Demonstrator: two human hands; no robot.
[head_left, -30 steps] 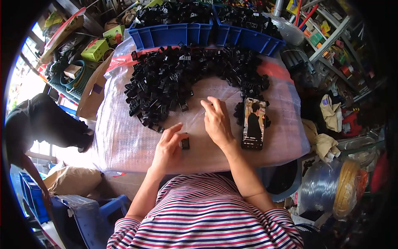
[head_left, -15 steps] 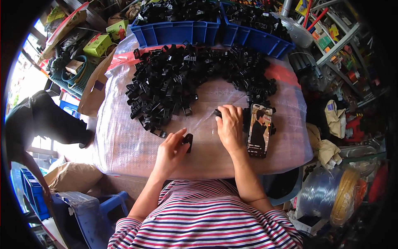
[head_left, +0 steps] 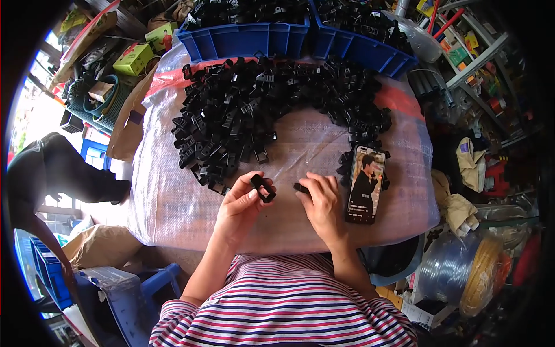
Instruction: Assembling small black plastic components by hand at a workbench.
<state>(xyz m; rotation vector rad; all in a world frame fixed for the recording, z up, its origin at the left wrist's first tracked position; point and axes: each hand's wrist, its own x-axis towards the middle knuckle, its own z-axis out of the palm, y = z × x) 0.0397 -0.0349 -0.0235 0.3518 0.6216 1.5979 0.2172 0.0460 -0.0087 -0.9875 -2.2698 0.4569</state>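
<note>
My left hand [head_left: 236, 203] pinches a black plastic frame-like part [head_left: 263, 188] with an opening through it, held tilted above the sack-covered table. Between the thumb and fingers of my right hand [head_left: 322, 202] is a small dark piece [head_left: 300, 188], too small to name exactly. The two pieces are apart, facing each other. Beyond my hands, a large heap of black plastic parts [head_left: 231, 115] curves across the woven plastic sheet [head_left: 312, 130]. To the right of my right hand lies a phone [head_left: 365, 185] with its screen lit, resting against some of the black parts.
Two blue bins [head_left: 243, 43] full of black parts stand at the table's far edge. A blue plastic chair [head_left: 124, 301] is at lower left. Spools of clear tubing [head_left: 445, 266] sit at lower right, beside a metal rack [head_left: 477, 61]. Another person's dark-clothed leg [head_left: 75, 173] is at left.
My left hand has lifted and turned the black frame-like part, so its opening now shows. My right hand has come slightly down and nearer with its small dark piece.
</note>
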